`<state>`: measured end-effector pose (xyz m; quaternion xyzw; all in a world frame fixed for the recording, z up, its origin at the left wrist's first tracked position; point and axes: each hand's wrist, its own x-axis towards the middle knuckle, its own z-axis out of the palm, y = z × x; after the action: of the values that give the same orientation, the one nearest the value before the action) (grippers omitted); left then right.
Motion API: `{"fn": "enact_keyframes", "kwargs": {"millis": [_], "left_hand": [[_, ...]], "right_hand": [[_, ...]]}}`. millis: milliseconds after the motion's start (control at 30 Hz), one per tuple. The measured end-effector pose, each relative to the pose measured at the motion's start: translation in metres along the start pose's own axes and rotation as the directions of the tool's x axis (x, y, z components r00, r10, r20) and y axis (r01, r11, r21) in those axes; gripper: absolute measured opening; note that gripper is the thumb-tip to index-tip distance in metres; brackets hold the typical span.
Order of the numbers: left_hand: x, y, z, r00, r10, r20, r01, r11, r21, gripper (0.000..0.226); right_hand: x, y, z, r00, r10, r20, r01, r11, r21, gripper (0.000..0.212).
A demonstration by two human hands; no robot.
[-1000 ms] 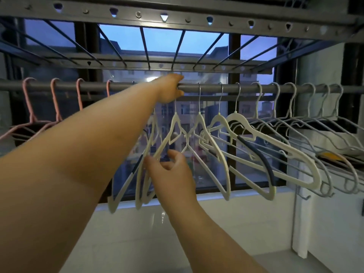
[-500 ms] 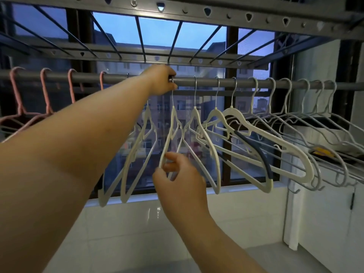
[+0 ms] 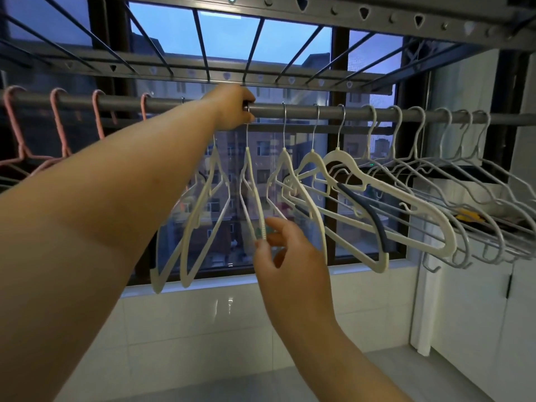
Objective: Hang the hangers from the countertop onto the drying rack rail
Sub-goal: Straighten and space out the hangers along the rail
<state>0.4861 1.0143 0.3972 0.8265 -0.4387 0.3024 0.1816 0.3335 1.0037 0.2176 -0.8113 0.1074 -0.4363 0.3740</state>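
A grey drying rack rail (image 3: 304,111) runs across the view at head height. My left hand (image 3: 233,110) reaches up to it and is closed around the metal hook of a cream hanger (image 3: 251,192), right at the rail. My right hand (image 3: 285,253) pinches that same hanger's lower end between thumb and fingers. Several more cream hangers (image 3: 359,192) hang to the right, and two cream ones (image 3: 203,216) hang just to the left, partly behind my left arm. Pink hangers (image 3: 58,123) fill the rail's left end. Grey wire hangers (image 3: 452,181) crowd the right end.
An overhead metal rack frame (image 3: 261,74) with cross bars sits just above the rail. Behind it is a dark-framed window (image 3: 339,175) over a white tiled wall (image 3: 203,323). A white cabinet (image 3: 478,300) stands at the right.
The view has tipped slightly down. My right hand has slid right and down along the cream hanger, turning it edge-on. My left hand stays on the hook at the rail.
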Motion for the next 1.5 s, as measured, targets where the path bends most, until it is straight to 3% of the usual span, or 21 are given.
{"fn": "enact_keyframes", "kwargs": {"millis": [433, 967, 1067, 1133, 1233, 1333, 1500], "left_hand": [[0.002, -0.007, 0.000, 1.000, -0.007, -0.003, 0.007, 1.000, -0.004, 0.043], [0.003, -0.008, -0.001, 1.000, -0.007, -0.005, 0.007, 1.000, 0.001, 0.047], [0.001, -0.008, -0.002, 1.000, -0.009, 0.001, 0.009, 1.000, -0.003, 0.047], [0.001, -0.008, -0.003, 1.000, -0.012, 0.015, 0.012, 1.000, -0.011, 0.048], [0.001, -0.005, -0.006, 0.999, -0.031, 0.044, 0.033, 0.999, -0.035, 0.055], [0.002, 0.003, -0.009, 0.999, -0.018, 0.037, 0.022, 0.995, -0.096, 0.060], [0.007, 0.020, -0.001, 0.996, 0.054, 0.068, -0.051, 0.998, -0.045, 0.056]], "right_hand": [[-0.008, 0.003, 0.002, 0.998, -0.064, -0.024, 0.063, 0.996, -0.057, 0.021], [-0.019, 0.000, 0.005, 0.988, -0.153, -0.008, 0.153, 0.987, -0.052, 0.030], [-0.025, 0.002, 0.004, 0.901, -0.393, -0.184, 0.339, 0.902, -0.268, 0.028], [-0.028, 0.008, -0.005, 0.827, -0.468, -0.310, 0.374, 0.871, -0.317, 0.029], [-0.029, 0.015, -0.029, 0.801, -0.445, -0.401, 0.317, 0.883, -0.347, 0.032], [-0.026, 0.025, -0.040, 0.825, -0.360, -0.436, 0.221, 0.915, -0.338, 0.037], [-0.031, 0.027, -0.041, 0.961, -0.126, -0.244, 0.085, 0.982, -0.169, 0.040]]}}
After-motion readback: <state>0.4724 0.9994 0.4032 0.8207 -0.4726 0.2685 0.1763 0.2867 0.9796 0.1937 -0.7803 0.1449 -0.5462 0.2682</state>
